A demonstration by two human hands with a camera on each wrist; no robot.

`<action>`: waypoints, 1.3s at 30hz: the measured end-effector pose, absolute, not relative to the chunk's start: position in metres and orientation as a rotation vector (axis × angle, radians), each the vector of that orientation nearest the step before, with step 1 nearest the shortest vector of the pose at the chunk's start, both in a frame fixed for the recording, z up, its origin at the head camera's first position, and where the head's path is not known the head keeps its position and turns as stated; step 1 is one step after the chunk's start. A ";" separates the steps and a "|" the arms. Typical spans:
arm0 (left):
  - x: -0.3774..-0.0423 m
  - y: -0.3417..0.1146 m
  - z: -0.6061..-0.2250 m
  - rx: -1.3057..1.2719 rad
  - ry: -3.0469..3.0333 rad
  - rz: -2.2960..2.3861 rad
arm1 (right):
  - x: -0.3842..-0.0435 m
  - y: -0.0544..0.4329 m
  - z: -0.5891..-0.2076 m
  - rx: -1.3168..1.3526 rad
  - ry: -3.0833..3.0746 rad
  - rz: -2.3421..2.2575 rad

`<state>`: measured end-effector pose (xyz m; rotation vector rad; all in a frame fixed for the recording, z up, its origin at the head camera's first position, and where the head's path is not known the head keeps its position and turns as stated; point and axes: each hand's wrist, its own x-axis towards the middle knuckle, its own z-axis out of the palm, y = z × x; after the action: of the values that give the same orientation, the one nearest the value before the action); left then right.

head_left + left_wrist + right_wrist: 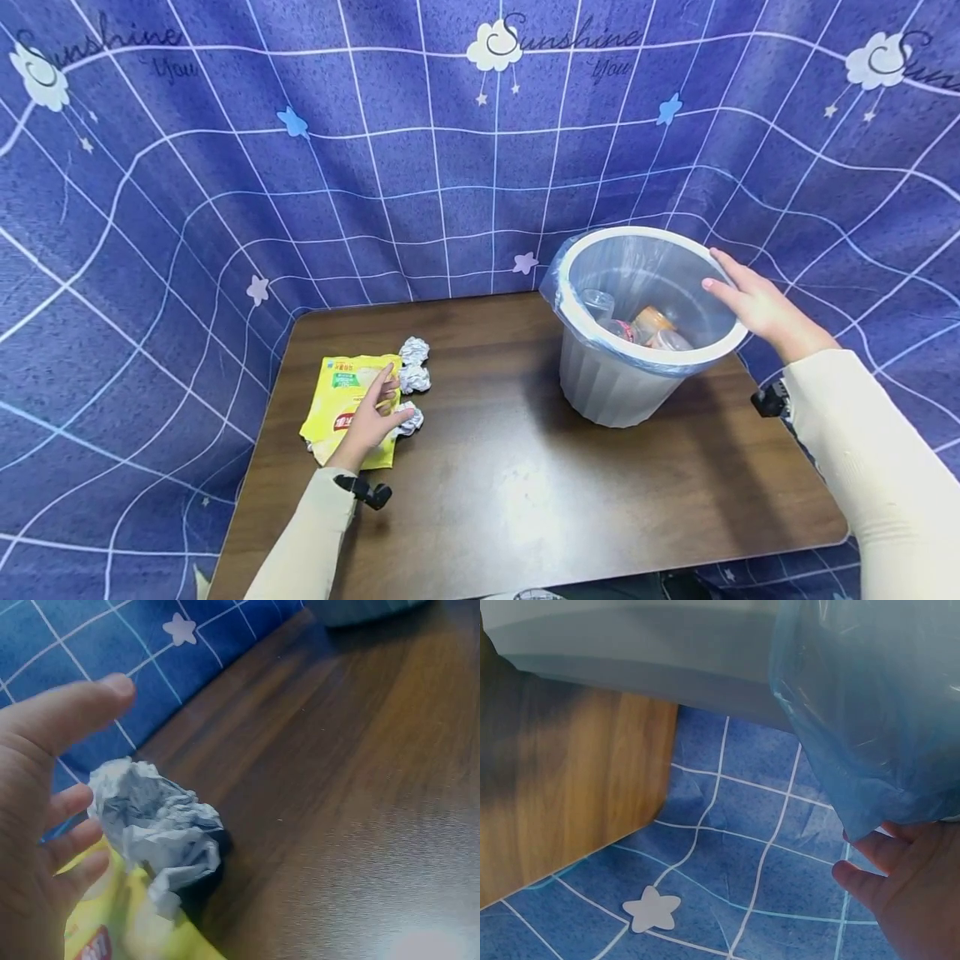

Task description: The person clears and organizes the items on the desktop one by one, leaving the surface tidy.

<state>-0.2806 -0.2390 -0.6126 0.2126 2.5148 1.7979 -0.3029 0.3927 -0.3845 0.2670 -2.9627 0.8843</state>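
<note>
My left hand (372, 419) hovers over a yellow plastic packet (347, 408), its thumb and fingers spread apart and holding nothing. Its fingertips come right beside a crumpled paper ball (161, 817) in the left wrist view. Two more crumpled balls, an upper one (414, 351) and a lower one (409, 419), lie along the packet's right edge. At the right, my right hand (765, 310) grips the rim of a white trash bin (611, 387), thumb over the inside. Other fingers (862, 883) curl outside, under the hem of the blue bin liner (877, 727).
Inside the bin are a clear plastic cup (597, 302), an orange-wrapped item (651, 322) and other clear plastic pieces. The bin stands on the right half of a brown wooden table (480, 450). A blue patterned curtain (465, 167) surrounds the table's back and sides.
</note>
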 end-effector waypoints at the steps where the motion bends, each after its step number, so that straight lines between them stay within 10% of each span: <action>1: -0.280 -0.238 -0.615 0.200 2.529 1.774 | -0.303 0.393 -0.384 0.267 -2.964 0.882; 39: -0.308 -0.222 -0.591 0.096 2.698 1.742 | -0.303 0.396 -0.387 0.252 -2.950 0.906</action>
<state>-0.3082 -0.2217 -0.5912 0.0962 2.6976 1.7415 -0.3027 0.3959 -0.3872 0.2520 -2.9504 0.9058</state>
